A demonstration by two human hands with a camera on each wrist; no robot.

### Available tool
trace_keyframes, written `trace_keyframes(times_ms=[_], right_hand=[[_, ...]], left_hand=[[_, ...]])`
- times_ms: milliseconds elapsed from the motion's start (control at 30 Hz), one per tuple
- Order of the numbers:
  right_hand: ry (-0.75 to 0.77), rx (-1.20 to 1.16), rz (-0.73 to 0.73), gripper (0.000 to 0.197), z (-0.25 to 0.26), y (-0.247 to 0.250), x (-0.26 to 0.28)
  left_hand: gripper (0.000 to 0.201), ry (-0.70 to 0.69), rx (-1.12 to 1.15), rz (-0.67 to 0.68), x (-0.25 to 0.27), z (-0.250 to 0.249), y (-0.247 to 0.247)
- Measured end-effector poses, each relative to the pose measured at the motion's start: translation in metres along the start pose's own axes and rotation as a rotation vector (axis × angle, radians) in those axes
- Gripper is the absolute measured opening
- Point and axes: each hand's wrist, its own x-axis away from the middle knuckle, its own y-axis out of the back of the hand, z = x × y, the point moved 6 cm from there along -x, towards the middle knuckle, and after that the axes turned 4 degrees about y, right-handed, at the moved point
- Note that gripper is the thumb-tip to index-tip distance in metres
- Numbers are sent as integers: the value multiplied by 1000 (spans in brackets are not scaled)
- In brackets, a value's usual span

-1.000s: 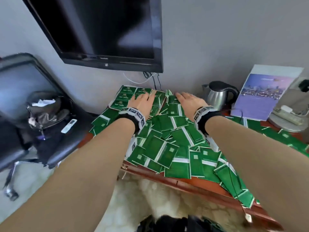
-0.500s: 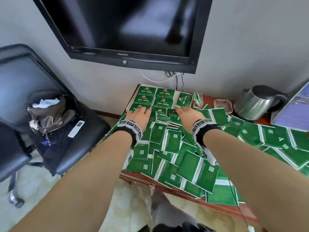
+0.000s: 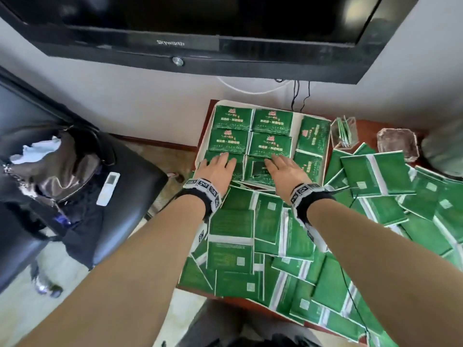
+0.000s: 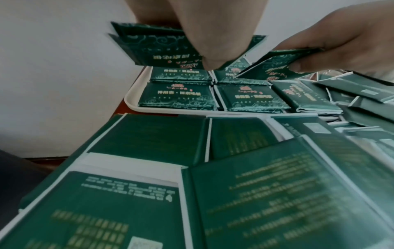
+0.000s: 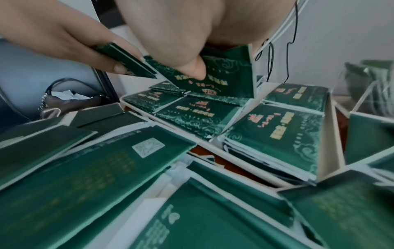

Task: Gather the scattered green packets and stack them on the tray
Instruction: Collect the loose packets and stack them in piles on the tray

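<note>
- Head view: the left hand [image 3: 217, 169] and right hand [image 3: 285, 170] reach side by side over the near edge of the white tray [image 3: 205, 136], palms down. Neat piles of green packets [image 3: 271, 121] fill the tray just beyond the fingertips. Loose packets [image 3: 231, 222] lie scattered under both wrists and off to the right hand's side.
- Left wrist view: the left hand [image 4: 213, 33] pinches a small stack of packets [image 4: 153, 45] between thumb and fingers, above the tray [image 4: 132, 102]. To its right, the right hand [image 4: 351, 40] holds another packet [image 4: 275, 65] tilted over the tray's piles.
- Right wrist view: the right hand [image 5: 202, 33] presses its thumb on a tilted packet [image 5: 232, 79], fingers behind it, above the tray [image 5: 241, 159]. The left hand [image 5: 64, 37], just beside it, grips its stack [image 5: 127, 60] edge-on.
</note>
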Motion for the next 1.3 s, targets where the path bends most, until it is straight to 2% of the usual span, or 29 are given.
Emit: trace_keyframes(times_ms=[100,267,433,733,1100,1300], right_hand=[[-3,7,30,78,1,-9,-20],[-15,10,0,75,7,-15,-33],[-38,25,-4,82,3,-29,-41],[-70,-2,-63,73,-1,-51,-45],[-103,44,-137,79,7,-60,-43],[-121,52,-119,79,8,-43,-31]], left_hand=[[92,-34,-7,-7,-21,7,-7],[93,-115,-14,-52,-48,12,-15],[92,-190,-13,-97,-67,10,-29],[91,-291,-45,-188,-68,16,-48],[89,-298,-2,-274,-68,16,-55],[98,-300,7,-287,-54,17,-37]])
